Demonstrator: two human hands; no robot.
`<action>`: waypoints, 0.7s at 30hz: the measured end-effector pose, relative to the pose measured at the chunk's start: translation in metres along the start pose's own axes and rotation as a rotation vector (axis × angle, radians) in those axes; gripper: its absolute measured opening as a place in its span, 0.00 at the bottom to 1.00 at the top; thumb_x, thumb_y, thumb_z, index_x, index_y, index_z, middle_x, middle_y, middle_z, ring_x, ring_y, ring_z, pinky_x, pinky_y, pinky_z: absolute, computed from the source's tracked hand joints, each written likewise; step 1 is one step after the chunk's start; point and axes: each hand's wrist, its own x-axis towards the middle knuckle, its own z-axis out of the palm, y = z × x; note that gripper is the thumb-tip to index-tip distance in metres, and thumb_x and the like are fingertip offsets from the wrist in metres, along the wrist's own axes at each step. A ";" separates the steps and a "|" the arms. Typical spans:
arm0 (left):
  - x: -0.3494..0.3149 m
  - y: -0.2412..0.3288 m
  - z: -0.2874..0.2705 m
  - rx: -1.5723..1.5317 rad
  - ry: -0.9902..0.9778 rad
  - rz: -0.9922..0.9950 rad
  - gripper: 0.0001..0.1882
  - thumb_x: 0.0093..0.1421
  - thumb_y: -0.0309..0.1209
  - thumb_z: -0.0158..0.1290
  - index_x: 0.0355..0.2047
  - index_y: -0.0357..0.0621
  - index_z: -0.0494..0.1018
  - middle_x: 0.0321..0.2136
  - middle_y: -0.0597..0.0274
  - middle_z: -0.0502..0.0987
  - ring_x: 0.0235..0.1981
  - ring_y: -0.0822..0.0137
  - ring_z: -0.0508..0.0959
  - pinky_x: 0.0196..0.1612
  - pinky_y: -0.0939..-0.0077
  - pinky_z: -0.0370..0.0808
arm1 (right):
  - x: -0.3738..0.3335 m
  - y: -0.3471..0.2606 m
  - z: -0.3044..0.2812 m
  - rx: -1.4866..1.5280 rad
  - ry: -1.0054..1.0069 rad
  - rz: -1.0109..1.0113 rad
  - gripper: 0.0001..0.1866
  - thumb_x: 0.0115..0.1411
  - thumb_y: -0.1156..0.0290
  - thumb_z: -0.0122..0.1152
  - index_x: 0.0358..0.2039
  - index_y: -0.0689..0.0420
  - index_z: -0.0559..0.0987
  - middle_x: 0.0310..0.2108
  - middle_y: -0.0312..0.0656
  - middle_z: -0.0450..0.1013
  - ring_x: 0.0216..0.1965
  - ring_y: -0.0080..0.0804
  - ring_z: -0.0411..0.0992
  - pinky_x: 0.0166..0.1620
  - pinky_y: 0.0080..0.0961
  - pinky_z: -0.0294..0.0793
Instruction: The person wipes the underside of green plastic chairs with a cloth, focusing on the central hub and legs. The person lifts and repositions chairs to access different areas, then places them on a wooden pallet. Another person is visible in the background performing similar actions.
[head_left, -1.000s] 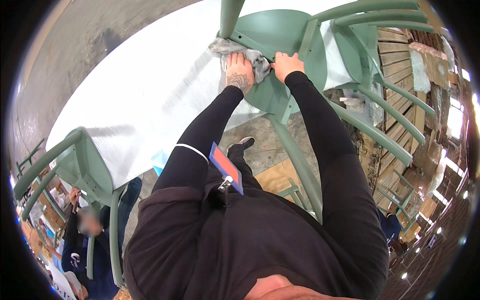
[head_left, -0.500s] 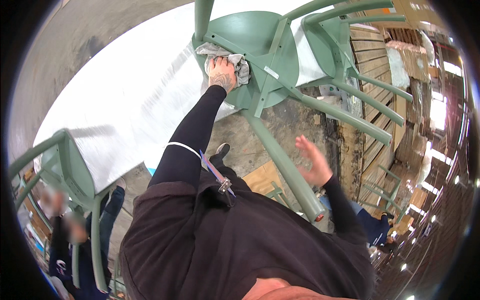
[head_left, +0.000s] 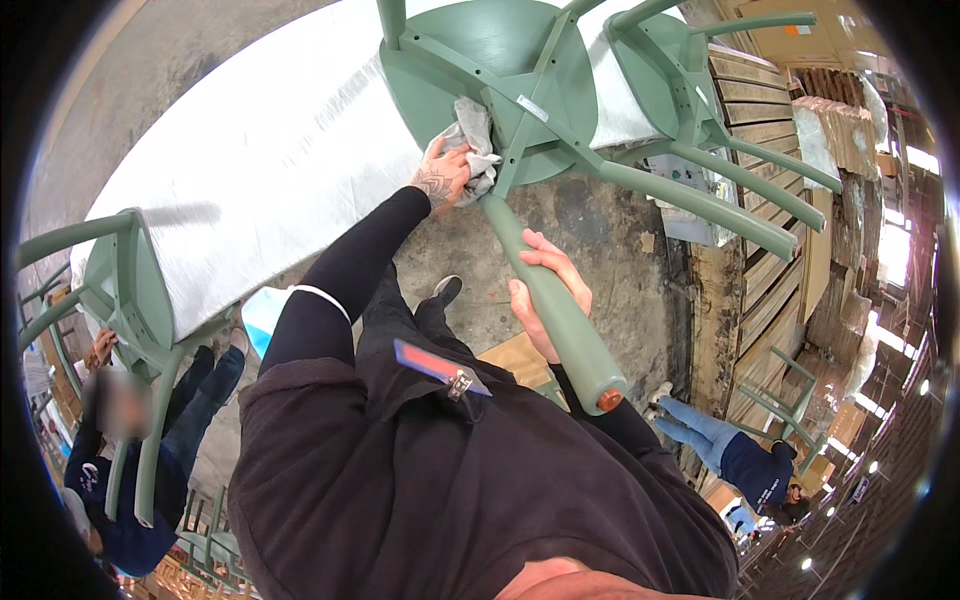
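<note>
A green wooden chair (head_left: 420, 90) lies upside down on the table, its round seat's underside and crossed braces facing me. My left hand (head_left: 442, 176) is closed on a crumpled grey rag (head_left: 474, 128), which rests against the seat's near edge, beside the base of the nearest leg. That chair leg (head_left: 572, 340) points toward me and ends in a reddish-brown tip. Around its middle, the fingers of my right hand (head_left: 558, 264) are wrapped; part of the palm is hidden by the leg.
A white-covered table (head_left: 270, 180) carries the chair. Another upturned green chair (head_left: 645, 90) stands close on the right, its legs jutting out. At the left, a person (head_left: 130, 500) is by a further green chair (head_left: 125, 280). Wooden slats (head_left: 755, 120) line the right; another person (head_left: 750, 465) bends beyond.
My left hand has drawn the rag nearer, from the brace to the seat's edge by the leg. My right hand, free before, has taken hold of the leg.
</note>
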 end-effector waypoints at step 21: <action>0.034 -0.016 -0.012 0.329 -0.051 -0.053 0.23 0.62 0.35 0.50 0.59 0.49 0.74 0.65 0.60 0.68 0.71 0.59 0.62 0.71 0.43 0.55 | 0.005 0.009 0.001 0.026 -0.001 -0.057 0.19 0.48 0.80 0.69 0.43 0.59 0.79 0.56 0.51 0.76 0.65 0.54 0.69 0.66 0.44 0.69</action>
